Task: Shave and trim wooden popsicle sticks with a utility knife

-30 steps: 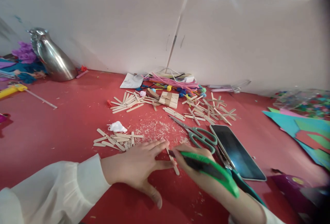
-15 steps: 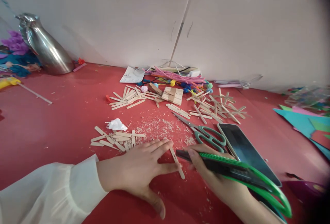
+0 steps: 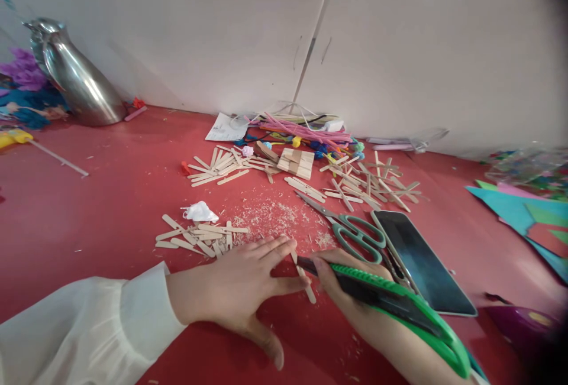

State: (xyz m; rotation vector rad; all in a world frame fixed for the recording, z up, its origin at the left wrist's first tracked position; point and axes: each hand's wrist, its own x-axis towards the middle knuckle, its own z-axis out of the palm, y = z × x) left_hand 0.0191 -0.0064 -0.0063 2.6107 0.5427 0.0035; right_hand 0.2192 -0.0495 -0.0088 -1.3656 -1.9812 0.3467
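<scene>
My left hand (image 3: 239, 284) lies flat with its fingers spread, two fingertips pressing a wooden craft stick (image 3: 310, 294) onto the red table. In my right hand (image 3: 355, 308) is a green box cutter (image 3: 399, 299), fingers wrapped round it. Its blade tip meets the stick between the pressing fingers of my left hand. Wood shavings (image 3: 275, 219) are scattered just beyond the stick. Behind my left hand lies a loose pile of craft sticks (image 3: 195, 237), some of them notched.
Grey-green scissors (image 3: 361, 234) and a phone (image 3: 426, 267) lie beside my right hand. More stick piles (image 3: 222, 166), a crumpled white tissue (image 3: 200, 212) and pink pipe cleaners (image 3: 306, 128) are farther back. A steel jug (image 3: 84, 77) stands at left, coloured paper (image 3: 523, 213) at right.
The box cutter in my right hand has moved left and its blade now touches the craft stick. My left hand has stayed in place, holding the stick down.
</scene>
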